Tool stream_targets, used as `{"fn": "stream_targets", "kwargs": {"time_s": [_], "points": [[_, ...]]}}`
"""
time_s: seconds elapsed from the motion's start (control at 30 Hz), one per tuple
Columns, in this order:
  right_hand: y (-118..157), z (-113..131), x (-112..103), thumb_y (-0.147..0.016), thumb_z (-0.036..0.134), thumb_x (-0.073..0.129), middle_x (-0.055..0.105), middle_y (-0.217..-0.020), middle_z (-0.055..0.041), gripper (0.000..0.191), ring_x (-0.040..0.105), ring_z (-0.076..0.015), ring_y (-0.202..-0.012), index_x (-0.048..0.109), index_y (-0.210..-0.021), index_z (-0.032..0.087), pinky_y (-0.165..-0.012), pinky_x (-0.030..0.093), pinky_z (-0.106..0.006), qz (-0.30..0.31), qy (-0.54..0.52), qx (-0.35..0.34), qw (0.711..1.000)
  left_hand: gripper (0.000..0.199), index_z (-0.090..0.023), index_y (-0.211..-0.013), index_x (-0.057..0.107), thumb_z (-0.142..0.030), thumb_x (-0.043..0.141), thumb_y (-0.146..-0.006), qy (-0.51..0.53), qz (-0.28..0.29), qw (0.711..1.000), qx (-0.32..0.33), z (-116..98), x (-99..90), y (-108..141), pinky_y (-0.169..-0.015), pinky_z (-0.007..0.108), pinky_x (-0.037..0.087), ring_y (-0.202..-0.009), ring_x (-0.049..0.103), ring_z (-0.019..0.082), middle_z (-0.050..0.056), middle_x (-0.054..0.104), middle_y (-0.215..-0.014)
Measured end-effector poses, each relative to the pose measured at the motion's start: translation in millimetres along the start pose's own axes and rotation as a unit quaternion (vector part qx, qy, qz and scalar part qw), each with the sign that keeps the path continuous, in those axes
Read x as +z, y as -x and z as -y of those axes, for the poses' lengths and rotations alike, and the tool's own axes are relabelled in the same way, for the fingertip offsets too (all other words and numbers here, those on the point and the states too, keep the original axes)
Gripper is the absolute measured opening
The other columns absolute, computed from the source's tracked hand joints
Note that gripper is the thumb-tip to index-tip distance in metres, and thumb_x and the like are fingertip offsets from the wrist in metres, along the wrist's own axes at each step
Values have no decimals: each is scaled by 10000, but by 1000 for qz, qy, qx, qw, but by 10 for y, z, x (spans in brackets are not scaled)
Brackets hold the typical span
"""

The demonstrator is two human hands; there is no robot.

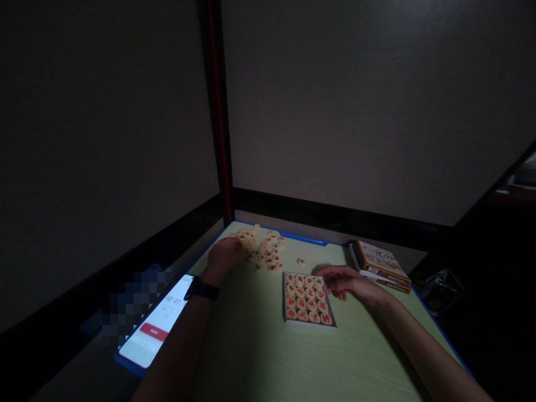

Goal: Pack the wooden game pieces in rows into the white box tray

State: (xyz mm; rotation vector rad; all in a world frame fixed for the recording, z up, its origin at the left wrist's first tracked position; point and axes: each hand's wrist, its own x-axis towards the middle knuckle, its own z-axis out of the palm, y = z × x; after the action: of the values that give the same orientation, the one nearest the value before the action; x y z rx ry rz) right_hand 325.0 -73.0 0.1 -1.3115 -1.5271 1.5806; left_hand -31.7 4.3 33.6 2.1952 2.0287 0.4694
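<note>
A shallow box (312, 324) lies on the table with rows of round xiangqi pieces (311, 304) inside, marked in red and black. My right hand (345, 280) rests at its upper right edge, fingers apart and loosely bent, with no piece visible in them. At the far left, a heap of loose xiangqi pieces (270, 254) is spread out. My left hand (226, 257) is at the heap's left side, its fingers curled closed. What they hold, if anything, is hidden. One single piece (301, 261) lies apart, between the heap and the box.
A phone (161, 324) showing a running timer lies left of the table, partly behind my left forearm. Stacked boxes (379, 262) sit at the back right corner of the green table (259, 346). Walls rise behind; a dark bin with a bag (441, 290) stands right.
</note>
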Motion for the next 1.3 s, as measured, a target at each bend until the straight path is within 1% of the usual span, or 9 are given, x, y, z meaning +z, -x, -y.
{"fn": "stream_targets", "kwargs": {"time_s": [0.13, 0.27, 0.37, 0.53, 0.7, 0.77, 0.9, 1.1, 1.3], "points": [[-3, 10, 8, -606, 219, 684, 663, -680, 4, 488, 484, -84, -475, 712, -1088, 151, -437, 342, -211, 0, 6, -2, 1000, 203, -230, -931, 731, -309, 556, -867, 27, 45, 996, 76, -14, 87, -8, -799, 278, 478, -962, 666, 207, 53, 750, -1034], [-2, 22, 29, -595, 221, 683, 655, -667, 11, 471, 481, -79, -471, 713, -1060, 153, -431, 332, -206, -8, 5, -3, 1000, 202, -204, -982, 711, -297, 581, -858, 4, 91, 992, 86, -56, 125, 11, -807, 312, 476, -968, 658, 227, 83, 731, -1072], [4, 31, 41, -589, 228, 686, 651, -655, 14, 473, 481, -78, -464, 715, -1055, 150, -433, 333, -206, -18, 11, 1, 1000, 200, -197, -1010, 686, -285, 597, -854, -8, 103, 991, 85, -63, 133, 28, -827, 324, 472, -1003, 645, 239, 90, 712, -1094], [-1, 25, 35, -594, 218, 690, 657, -668, 10, 470, 498, -83, -481, 717, -1059, 153, -446, 351, -210, -20, 17, 3, 1000, 147, -181, -911, 661, -294, 571, -890, 4, 102, 992, 75, -65, 132, 36, -819, 314, 467, -964, 645, 230, 96, 696, -1022], [-7, 17, 34, -591, 216, 689, 663, -671, 13, 482, 490, -79, -466, 711, -1069, 154, -436, 338, -208, -19, 13, 3, 1000, 145, -176, -975, 621, -267, 511, -948, 24, 26, 993, 109, -135, 188, 43, -880, 319, 457, -1023, 619, 222, 104, 649, -1127], [-3, 27, 43, -586, 216, 692, 667, -671, 12, 486, 496, -79, -467, 712, -1067, 147, -439, 343, -207, -24, 13, 6, 1000, 165, -179, -1037, 612, -266, 493, -963, 7, 12, 993, 120, -173, 234, 52, -887, 331, 459, -1040, 615, 231, 108, 621, -1180], [4, 40, 56, -585, 215, 704, 669, -669, 12, 477, 511, -83, -481, 718, -1056, 146, -448, 359, -208, -28, 11, 5, 1000, 220, -182, -1109, 616, -259, 453, -982, -16, 33, 990, 135, -196, 321, 54, -902, 342, 466, -1056, 621, 238, 110, 596, -1228], [-5, 25, 50, -589, 216, 699, 671, -678, 9, 470, 516, -80, -479, 722, -1053, 147, -445, 364, -205, -19, 15, 3, 1000, 217, -206, -1114, 635, -211, 482, -959, 31, 37, 986, 162, -126, 368, 16, -979, 312, 442, -1129, 610, 212, 81, 642, -1228], [-10, 10, 40, -595, 209, 687, 663, -680, 9, 476, 523, -88, -494, 713, -1066, 147, -455, 381, -209, -22, 18, 1, 1000, 229, -201, -1132, 638, -200, 526, -932, 40, 43, 986, 155, -139, 390, 2, -976, 336, 453, -1138, 627, 234, 89, 678, -1231]]}}
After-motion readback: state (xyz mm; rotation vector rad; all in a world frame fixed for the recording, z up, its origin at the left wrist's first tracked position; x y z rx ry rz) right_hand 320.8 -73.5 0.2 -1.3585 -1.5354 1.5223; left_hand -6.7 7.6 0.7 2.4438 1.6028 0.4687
